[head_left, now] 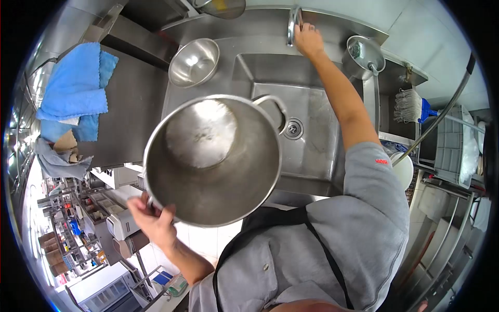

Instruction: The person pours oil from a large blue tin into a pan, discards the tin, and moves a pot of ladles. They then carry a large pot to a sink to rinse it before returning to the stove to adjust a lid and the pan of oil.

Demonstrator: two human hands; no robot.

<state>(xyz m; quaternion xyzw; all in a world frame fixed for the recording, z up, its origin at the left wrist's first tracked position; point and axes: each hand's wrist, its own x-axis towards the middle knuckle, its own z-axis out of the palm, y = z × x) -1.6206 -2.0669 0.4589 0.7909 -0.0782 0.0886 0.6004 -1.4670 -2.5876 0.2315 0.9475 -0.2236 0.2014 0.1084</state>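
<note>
A large steel pot [228, 182] is held tilted over the left edge of the sink, its opening facing the camera. My left hand [156, 221] is closed on the handle at its lower left side. The pot's other loop handle [280, 109] hangs free over the sink basin [312, 140]. At the back of the sink my right hand [308, 39] is closed on the chrome faucet [294, 26]. No running water can be made out. The inside of the pot has a shiny bottom with small marks.
Left of the sink stands a steel bowl [194, 62]. Blue cloths [78, 83] lie on the far left counter. A small pot [364, 57] with a scrubber is at the back right corner. A brush [409, 106] and a hose [447, 106] are at the right.
</note>
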